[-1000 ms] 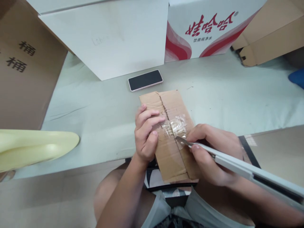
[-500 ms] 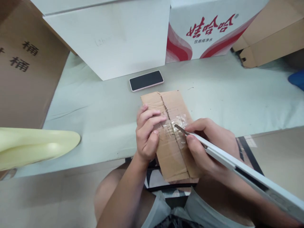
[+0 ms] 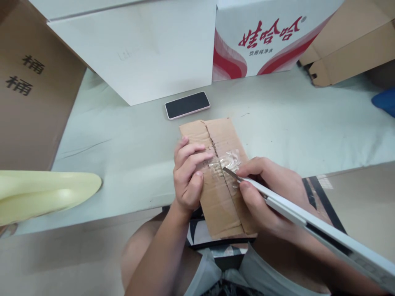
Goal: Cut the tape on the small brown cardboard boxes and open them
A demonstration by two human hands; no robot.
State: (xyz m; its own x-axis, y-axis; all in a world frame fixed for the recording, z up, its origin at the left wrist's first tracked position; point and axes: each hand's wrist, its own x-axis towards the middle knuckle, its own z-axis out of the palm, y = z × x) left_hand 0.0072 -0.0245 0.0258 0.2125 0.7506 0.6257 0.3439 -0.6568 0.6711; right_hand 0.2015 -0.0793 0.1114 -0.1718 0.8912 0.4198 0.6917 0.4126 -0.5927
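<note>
A small brown cardboard box point(image 3: 220, 209) lies partly over the table's front edge, above my lap. A dark seam runs down its top face, crossed by crumpled clear tape point(image 3: 230, 160). My left hand point(image 3: 189, 176) holds the box by its left side, fingers curved over the top. In my right hand point(image 3: 271, 193) is a white utility knife point(image 3: 290, 211), gripped near the blade end. Its thin blade points left, with the tip at the seam beside the tape. I cannot tell how deep the tip sits.
A phone point(image 3: 187, 105) lies face up beyond the box. Behind it stand a white box point(image 3: 138, 53) and a red-and-white water carton point(image 3: 262, 45). Brown cartons point(image 3: 33, 115) flank both sides. A pale yellow curved object point(image 3: 55, 193) juts in from the left, a blue one point(image 3: 384, 102) from the right.
The knife tip has shifted slightly left and down, from the crumpled tape to the seam. My left hand keeps its hold on the box. The whole view has moved a little.
</note>
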